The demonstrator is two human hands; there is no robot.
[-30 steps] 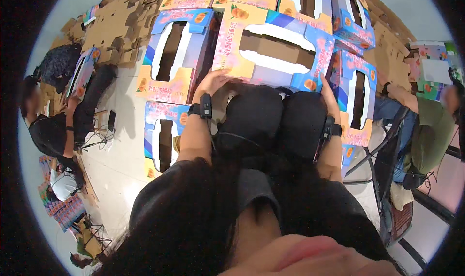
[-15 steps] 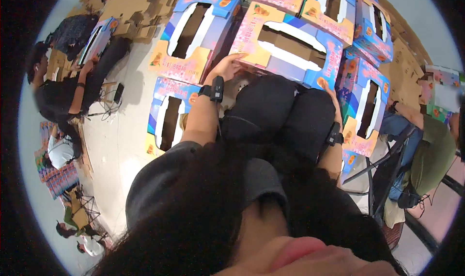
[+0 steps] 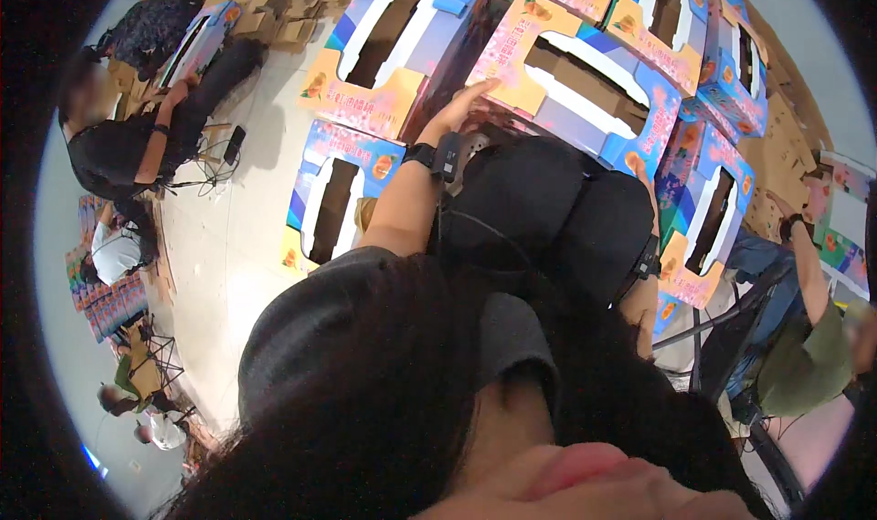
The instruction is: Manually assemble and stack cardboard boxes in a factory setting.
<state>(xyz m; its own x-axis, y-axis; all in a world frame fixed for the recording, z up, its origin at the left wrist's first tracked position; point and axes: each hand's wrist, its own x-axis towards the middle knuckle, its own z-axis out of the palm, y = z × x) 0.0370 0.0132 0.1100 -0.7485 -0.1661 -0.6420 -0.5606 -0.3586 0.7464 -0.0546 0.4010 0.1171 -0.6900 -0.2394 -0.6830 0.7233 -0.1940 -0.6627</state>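
In front of my knees stands a printed cardboard carton point(image 3: 598, 126), yellow, pink and blue, with a wide cut-out in its top edged by white flaps. My left hand point(image 3: 464, 109) grips its near left corner, fingertips along the yellow side. At the near right corner my right hand point(image 3: 641, 175) holds the blue end; most of its fingers are hidden by the carton and my leg. Through the cut-out I see bare brown cardboard inside.
More such cartons surround it: a tall one point(image 3: 393, 50) at left, a lower one point(image 3: 343, 187) by my left forearm, another point(image 3: 708, 205) at right. Flat brown cardboard point(image 3: 292, 9) lies at the back. Co-workers sit at left and right, one with an outstretched arm point(image 3: 804, 260).
The whole view has shifted, with the cartons now further right and slightly higher. Both my hands keep their hold on the carton. The co-worker at right has stretched an arm toward the brown cardboard.
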